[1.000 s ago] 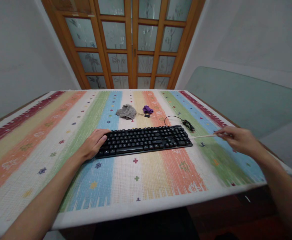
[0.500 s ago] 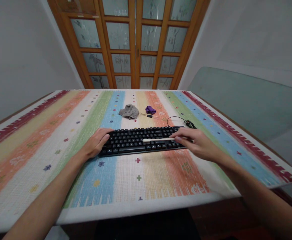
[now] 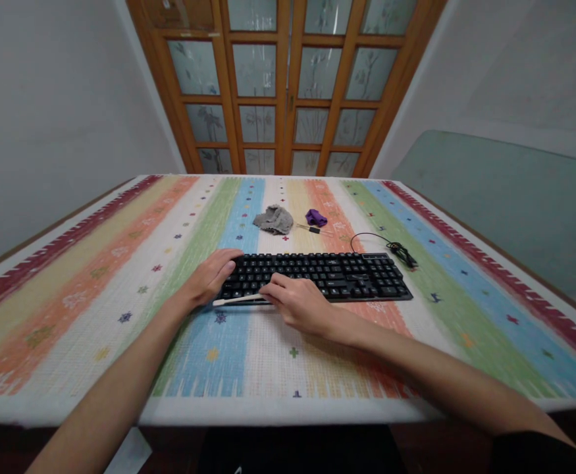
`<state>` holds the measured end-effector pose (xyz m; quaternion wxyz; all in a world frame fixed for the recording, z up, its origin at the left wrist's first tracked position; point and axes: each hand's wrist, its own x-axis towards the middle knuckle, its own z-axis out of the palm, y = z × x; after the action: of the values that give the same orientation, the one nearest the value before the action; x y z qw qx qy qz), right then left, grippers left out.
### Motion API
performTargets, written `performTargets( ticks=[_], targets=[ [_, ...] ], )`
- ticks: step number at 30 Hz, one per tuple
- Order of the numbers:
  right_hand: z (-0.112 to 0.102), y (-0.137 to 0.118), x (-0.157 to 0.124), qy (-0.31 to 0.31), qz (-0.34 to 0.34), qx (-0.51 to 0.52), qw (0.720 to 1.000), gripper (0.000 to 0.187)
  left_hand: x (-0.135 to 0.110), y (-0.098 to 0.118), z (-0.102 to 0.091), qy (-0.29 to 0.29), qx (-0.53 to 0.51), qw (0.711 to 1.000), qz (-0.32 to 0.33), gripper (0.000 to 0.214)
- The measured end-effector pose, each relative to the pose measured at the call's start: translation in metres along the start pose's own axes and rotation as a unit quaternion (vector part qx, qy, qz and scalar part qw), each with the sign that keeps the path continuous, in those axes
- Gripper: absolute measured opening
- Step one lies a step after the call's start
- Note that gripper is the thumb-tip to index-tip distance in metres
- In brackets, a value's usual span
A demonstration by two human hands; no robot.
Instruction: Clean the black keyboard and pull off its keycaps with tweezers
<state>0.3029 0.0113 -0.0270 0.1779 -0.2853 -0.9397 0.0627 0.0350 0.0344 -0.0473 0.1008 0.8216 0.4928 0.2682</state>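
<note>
A black keyboard lies across the table in front of me. My left hand is closed around its left end, the thumb resting near the keys. My right hand is over the keyboard's front edge and pinches a slim white toothbrush. The brush points left, its head at the front left corner of the keyboard. My right hand hides some of the lower keys.
Behind the keyboard lie a crumpled grey cloth, a purple cloth and a small thin tool with a black middle. The keyboard's coiled cable sits at the back right. A striped tablecloth covers the table.
My right hand has swept the toothbrush left and toward me, from the keyboard's right half to its front left edge. My left hand keeps its hold. The view has shifted slightly.
</note>
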Motion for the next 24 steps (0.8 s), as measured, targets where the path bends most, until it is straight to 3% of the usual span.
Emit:
performTargets(
  ticks=[9, 24],
  targets=[
    [0.000, 0.002, 0.006, -0.034, 0.034, -0.016, 0.999, 0.021, 0.000, 0.003, -0.002, -0.004, -0.006, 1.000, 0.008, 0.064],
    [-0.009, 0.020, -0.022, -0.006, 0.077, -0.037, 0.996, 0.020, 0.000, 0.002, -0.001, -0.006, 0.014, 1.000, 0.023, 0.057]
  ],
)
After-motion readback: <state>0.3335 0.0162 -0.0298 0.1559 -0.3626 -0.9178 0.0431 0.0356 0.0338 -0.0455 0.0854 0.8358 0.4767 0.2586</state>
